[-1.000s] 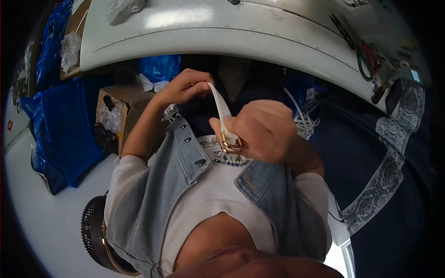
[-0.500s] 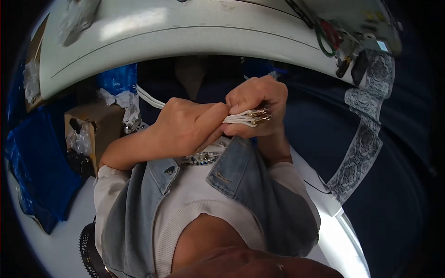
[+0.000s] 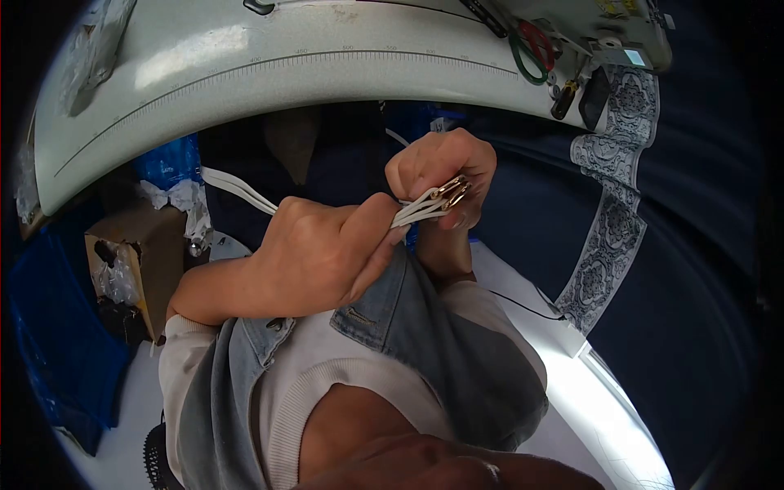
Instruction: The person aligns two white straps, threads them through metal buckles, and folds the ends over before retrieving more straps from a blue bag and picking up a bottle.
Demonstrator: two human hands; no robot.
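In front of my chest I hold a bundle of narrow white belts (image 3: 415, 214) with gold-coloured metal buckles at one end. My left hand (image 3: 327, 253) is closed round the straps just below the buckles. Beyond its wrist side, the loose strap lengths (image 3: 237, 188) trail off to the left. My right hand (image 3: 447, 167) has its fingers curled at the buckle end, with the gold buckles (image 3: 453, 192) showing beside its palm. Its fingertips are partly hidden, but they appear to touch the buckles.
Ahead curves a pale worktable (image 3: 310, 77) with a ruler scale along its edge. Green-and-red-handled tools (image 3: 532, 53), a screwdriver (image 3: 565, 100) and patterned trim (image 3: 608, 261) are at the right. A cardboard box (image 3: 155, 237) and blue plastic (image 3: 65, 327) stand at the left.
The buckle end has tilted upward, and the straps now slant up to the right. My right hand has shifted its hold around the buckles. The whole view has moved slightly.
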